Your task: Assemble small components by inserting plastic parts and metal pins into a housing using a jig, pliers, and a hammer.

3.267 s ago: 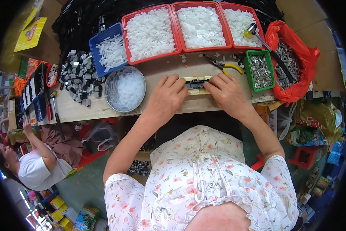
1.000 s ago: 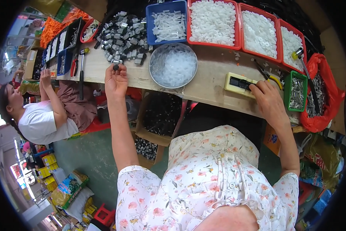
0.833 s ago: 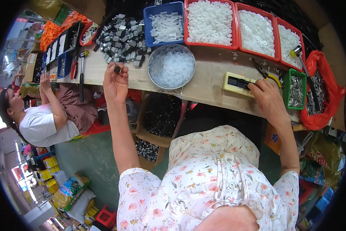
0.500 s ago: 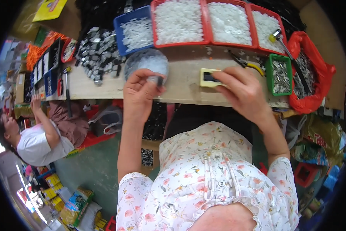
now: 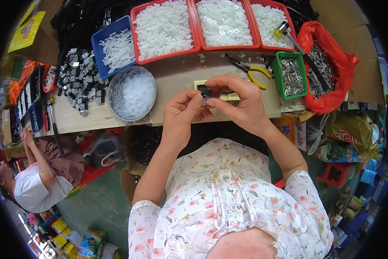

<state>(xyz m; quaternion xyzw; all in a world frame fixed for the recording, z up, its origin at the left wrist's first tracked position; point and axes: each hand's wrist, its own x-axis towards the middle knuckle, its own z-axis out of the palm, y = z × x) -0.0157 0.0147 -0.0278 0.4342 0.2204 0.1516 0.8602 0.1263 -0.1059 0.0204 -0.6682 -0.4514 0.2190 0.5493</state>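
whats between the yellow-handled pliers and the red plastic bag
In the head view, the green tray of small metal parts stands between the pliers and the red bag.

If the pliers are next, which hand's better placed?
Likely the right hand: it's nearer the yellow-handled pliers than the left hand, though both seem to hold a small dark part.

The bench is viewed from the wearer's head through one wide fisheye camera, directed steeply downward; the floral shirt (image 5: 228, 185) is shown nearest; the workbench (image 5: 172, 77) is shown beyond, its edge bowed.
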